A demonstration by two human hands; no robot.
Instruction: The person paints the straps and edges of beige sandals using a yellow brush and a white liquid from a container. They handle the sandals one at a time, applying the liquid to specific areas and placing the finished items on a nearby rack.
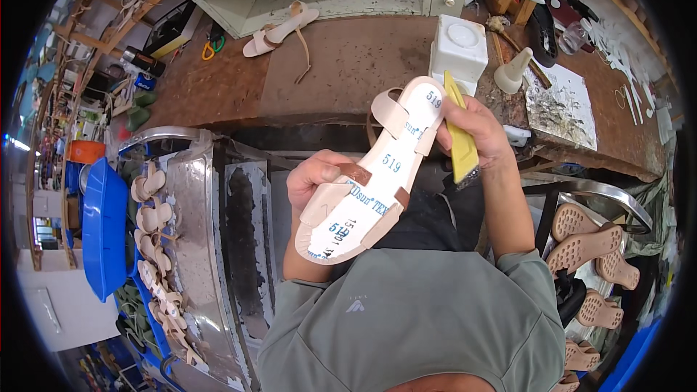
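My left hand grips a pale beige sandal upper by its heel end, bottom side up, so the white insole board with blue print faces me. Beige straps are folded over the board's edges. My right hand steadies the toe end and also holds a flat yellow tool against the sandal's right edge. The sandal is held in the air above my lap, in front of the workbench.
A brown workbench carries a finished beige sandal, a white plastic container and a white cone bottle. Several beige uppers lie on a rack at left beside a blue tub. Tan soles sit at right.
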